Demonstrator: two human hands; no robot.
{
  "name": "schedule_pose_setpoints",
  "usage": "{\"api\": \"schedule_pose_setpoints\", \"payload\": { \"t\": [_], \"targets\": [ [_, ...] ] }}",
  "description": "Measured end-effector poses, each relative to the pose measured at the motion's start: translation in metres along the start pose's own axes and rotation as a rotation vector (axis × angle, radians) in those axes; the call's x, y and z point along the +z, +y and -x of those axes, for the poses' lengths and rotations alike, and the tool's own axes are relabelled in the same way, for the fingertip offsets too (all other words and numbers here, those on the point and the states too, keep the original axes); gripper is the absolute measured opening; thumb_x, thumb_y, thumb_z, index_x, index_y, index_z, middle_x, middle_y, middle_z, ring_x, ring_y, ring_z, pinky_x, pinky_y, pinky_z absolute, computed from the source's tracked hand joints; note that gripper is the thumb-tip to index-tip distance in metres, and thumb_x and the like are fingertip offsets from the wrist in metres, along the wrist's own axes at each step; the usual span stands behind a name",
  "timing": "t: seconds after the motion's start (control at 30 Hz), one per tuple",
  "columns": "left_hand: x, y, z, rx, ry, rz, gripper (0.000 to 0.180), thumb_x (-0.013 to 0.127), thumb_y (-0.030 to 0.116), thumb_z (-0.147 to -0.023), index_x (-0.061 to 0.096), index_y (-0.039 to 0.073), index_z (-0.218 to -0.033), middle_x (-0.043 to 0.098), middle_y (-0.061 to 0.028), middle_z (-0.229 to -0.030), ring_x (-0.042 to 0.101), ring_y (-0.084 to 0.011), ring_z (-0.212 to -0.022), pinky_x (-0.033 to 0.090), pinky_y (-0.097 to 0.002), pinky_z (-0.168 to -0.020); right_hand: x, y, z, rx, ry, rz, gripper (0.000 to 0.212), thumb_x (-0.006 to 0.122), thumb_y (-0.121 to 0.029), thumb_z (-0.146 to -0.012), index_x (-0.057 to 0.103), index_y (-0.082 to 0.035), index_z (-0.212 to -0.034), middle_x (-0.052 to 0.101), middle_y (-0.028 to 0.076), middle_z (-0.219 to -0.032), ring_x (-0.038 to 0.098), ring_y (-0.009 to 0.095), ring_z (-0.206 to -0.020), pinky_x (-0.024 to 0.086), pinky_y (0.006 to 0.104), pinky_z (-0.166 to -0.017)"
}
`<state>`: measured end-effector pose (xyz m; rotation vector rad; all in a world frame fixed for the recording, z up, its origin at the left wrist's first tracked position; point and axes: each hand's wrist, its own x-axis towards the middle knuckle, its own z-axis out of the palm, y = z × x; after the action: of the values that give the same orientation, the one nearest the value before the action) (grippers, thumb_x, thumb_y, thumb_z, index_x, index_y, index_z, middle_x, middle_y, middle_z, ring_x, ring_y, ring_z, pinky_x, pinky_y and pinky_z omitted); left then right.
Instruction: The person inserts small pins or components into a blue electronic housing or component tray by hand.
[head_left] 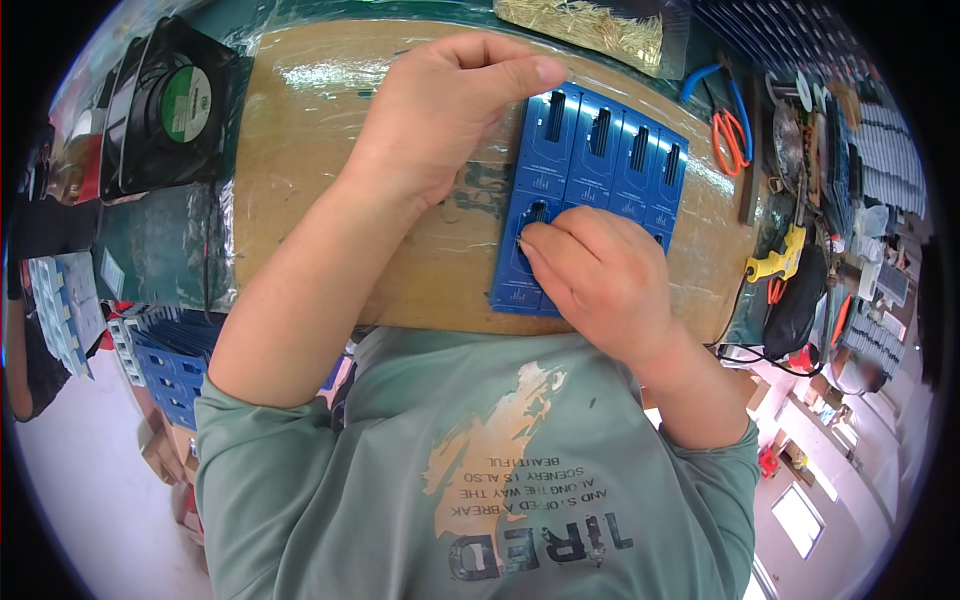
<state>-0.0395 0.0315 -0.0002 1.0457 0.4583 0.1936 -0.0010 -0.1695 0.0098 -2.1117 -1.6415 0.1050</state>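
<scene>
A blue panel of joined circuit boards (587, 183), with black slotted parts along its upper row, lies on a plastic-covered brown board (330, 150). My left hand (450, 110) hovers at the panel's upper left corner, its thumb stretched against the curled fingers. Anything between those fingertips is hidden. My right hand (605, 275) covers much of the lower row, thumb and fingers pinched together at the slot of the lower left board. What this pinch holds is too small to make out.
A clear tray of thin golden metal pieces (600, 32) sits beyond the panel. To the right lie blue-handled pliers (742, 100), orange-handled cutters (728, 143) and a yellow gun-shaped tool (778, 258). At left stands a black fan (168, 108), with stacked blue panels (170, 375) below the table edge.
</scene>
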Motion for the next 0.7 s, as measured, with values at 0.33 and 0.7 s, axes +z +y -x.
{"api": "schedule_pose_setpoints", "payload": {
  "t": [0.33, 0.7],
  "targets": [
    [-0.002, -0.001, -0.002, -0.013, 0.011, -0.036, 0.018, 0.078, 0.019, -0.086, 0.068, 0.004, -0.09, 0.048, 0.0072, -0.065, 0.036, -0.0026, -0.056, 0.025, -0.0207, -0.051, -0.002, -0.002, 0.011, -0.086, 0.069, -0.012, 0.037, 0.076, -0.013, -0.069, 0.072, -0.014, -0.106, 0.053, 0.0, -0.079, 0.054, 0.018, -0.066, 0.041, 0.0321, -0.056],
    [-0.005, -0.005, -0.003, -0.016, -0.013, -0.004, 0.02, 0.08, 0.019, -0.084, 0.07, 0.003, -0.093, 0.053, 0.0082, -0.066, 0.038, -0.0014, -0.056, 0.026, -0.0202, -0.049, -0.007, -0.004, 0.013, -0.043, 0.057, 0.023, 0.037, 0.076, -0.016, -0.069, 0.072, -0.014, -0.106, 0.052, -0.001, -0.081, 0.054, 0.018, -0.071, 0.041, 0.0325, -0.061]
  ]
}}
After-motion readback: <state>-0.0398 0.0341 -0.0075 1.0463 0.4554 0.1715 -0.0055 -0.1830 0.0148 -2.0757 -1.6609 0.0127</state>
